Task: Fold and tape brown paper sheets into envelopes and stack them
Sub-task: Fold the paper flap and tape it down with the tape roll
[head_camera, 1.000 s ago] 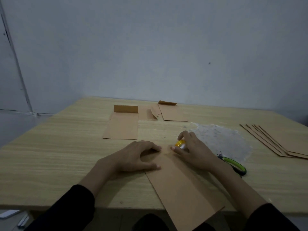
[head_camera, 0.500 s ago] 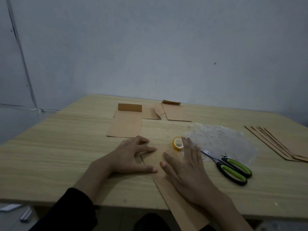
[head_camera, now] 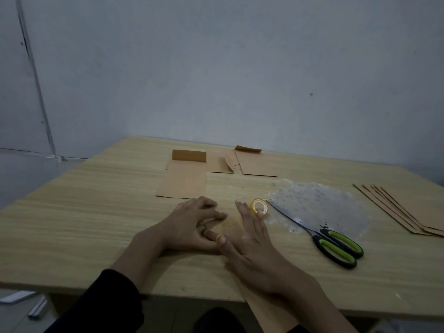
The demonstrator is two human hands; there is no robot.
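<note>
Head view: brown paper sheet (head_camera: 269, 316) lies on table (head_camera: 96, 224), just left of and nearer than tape roll (head_camera: 259, 207); near end overhangs table edge. Right hand (head_camera: 254, 246) flat on sheet, fingers straight, slightly spread, one fingertip touching tape roll. Left hand (head_camera: 192, 227) left of tape roll, on sheet's far end, fingers bent; pinching or only pressing, cannot tell. Scissors (head_camera: 322, 234) right of tape roll, blade tip just beside it. Folded envelopes (head_camera: 182, 181) beyond tape roll. Fanned pile of sheets (head_camera: 408, 212) well right of tape roll.
</note>
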